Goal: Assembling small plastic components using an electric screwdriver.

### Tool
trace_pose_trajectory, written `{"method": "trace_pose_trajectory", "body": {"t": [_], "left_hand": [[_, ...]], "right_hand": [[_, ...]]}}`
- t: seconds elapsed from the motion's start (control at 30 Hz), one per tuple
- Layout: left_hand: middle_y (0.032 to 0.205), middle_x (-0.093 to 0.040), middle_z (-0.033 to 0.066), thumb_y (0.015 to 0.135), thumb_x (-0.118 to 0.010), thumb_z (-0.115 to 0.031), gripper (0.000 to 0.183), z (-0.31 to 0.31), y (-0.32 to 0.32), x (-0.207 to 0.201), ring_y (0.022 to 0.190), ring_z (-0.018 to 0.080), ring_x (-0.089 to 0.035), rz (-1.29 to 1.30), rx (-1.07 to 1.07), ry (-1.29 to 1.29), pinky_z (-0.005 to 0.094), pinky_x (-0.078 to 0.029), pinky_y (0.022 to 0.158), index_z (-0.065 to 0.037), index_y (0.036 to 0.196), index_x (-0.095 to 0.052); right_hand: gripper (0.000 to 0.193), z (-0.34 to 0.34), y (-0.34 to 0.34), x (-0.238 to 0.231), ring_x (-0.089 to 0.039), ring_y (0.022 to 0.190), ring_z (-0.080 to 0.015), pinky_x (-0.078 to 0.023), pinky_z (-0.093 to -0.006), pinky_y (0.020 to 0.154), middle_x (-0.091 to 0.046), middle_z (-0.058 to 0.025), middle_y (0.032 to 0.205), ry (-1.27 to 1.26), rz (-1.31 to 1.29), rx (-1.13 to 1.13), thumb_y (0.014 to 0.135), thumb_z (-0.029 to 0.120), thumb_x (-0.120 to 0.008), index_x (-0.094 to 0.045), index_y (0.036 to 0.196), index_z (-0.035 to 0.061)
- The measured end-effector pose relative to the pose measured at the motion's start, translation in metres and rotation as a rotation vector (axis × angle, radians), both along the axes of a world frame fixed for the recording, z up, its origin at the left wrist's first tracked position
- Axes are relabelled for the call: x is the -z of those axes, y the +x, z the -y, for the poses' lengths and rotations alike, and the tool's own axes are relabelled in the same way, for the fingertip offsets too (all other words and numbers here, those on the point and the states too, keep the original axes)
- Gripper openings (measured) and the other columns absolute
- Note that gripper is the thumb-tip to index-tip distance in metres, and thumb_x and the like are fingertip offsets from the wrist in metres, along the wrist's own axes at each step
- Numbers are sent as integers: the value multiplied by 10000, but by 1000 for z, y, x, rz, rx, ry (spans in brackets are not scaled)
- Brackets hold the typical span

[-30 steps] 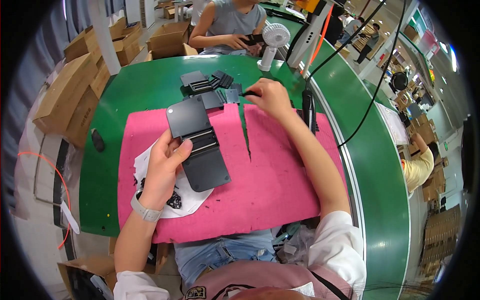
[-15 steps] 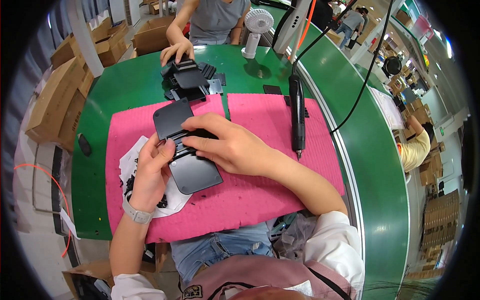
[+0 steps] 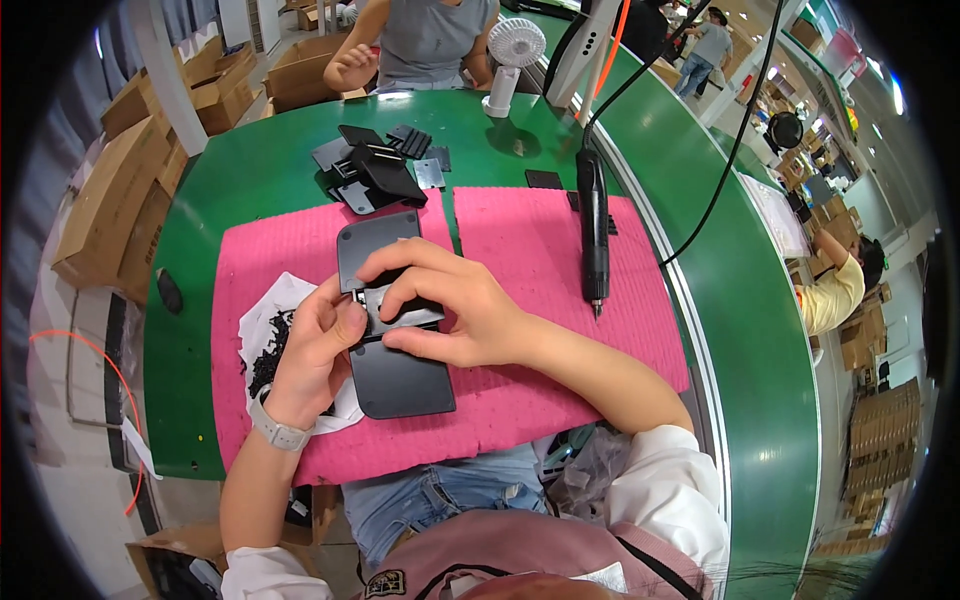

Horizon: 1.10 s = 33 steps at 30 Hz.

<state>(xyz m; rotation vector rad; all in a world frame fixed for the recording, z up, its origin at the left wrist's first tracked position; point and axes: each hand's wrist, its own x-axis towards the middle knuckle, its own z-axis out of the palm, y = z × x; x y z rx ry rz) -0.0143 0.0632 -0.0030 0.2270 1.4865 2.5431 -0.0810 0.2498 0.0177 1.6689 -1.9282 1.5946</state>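
A black bracket of two flat, rounded plates (image 3: 402,384) joined by a narrow middle section is in front of me, above the pink mat. My left hand (image 3: 322,345) grips its left edge at the middle, thumb pressed on the joint. Over the middle section, my right hand (image 3: 462,305) curls its fingers and thumb around the bracket, hiding part of it. A smooth metallic surface shows between those fingers. Beneath my left hand, small black screws (image 3: 266,362) lie on a white sheet (image 3: 290,288).
A pink ribbed mat (image 3: 530,400) covers the near part of the green table (image 3: 200,400). Beyond it lies a pile of black brackets (image 3: 375,175). A black electric screwdriver (image 3: 594,230) hangs at the right. A white fan (image 3: 515,60) stands near a co-worker seated opposite.
The bracket has turned more upright and shifted slightly right and nearer. My right fingers have re-gripped around its middle. The co-worker's hand has drawn back from the pile, whose top bracket has shifted.
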Motion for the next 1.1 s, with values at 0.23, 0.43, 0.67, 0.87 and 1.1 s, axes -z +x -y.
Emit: {"method": "trace_pose_trajectory", "body": {"t": [0.23, 0.43, 0.67, 0.87, 1.1], "left_hand": [[1120, -580, 59, 862, -663, -298, 553, -1, 3, 2, 996, 126, -580, -14, -34, -31, 267, -489, 836, -6, 1272, -435], [1111, -592, 69, 896, -616, -256, 473, -1, 3, 0, 989, 136, -594, -33, -99, 42, 274, -496, 836, -5, 1259, -445], [1083, -599, 54, 907, -593, -211, 375, -3, 5, -3, 969, 124, -590, -9, -119, -68, 239, -474, 814, -9, 1209, -499], [944, -612, 58, 841, -637, -149, 220, 12, 33, -25, 848, 154, -583, -295, -426, -926, 264, -466, 741, -2, 1002, -612], [791, -532, 130, 672, -717, -43, 204, 66, 63, -13, 748, 304, -539, -502, -525, -1740, 381, -433, 665, 30, 807, -583]], "right_hand": [[227, -1, 2, 2, -565, 1037, -276, -460, -362, 857, -561, -123, 1152, 76, -3, -14, 713, 79, -743, -614, 899, 53], [373, 2, 14, -9, -422, 1244, -366, -347, -475, 1006, -499, -151, 1276, 258, -253, 221, 813, 172, -646, -525, 1136, 30], [378, -1, 16, 0, -498, 1109, -345, -450, -426, 888, -545, -145, 1209, 205, -311, 247, 787, 138, -652, -551, 1124, -2], [326, -26, 27, 1, -560, 904, -298, -515, -372, 708, -605, -133, 1097, 171, -404, 265, 720, 108, -716, -607, 1016, 23], [278, -69, 20, 26, -541, 995, -285, -482, -361, 845, -594, -119, 1098, 352, -203, 314, 740, 129, -692, -614, 987, 28]]}}
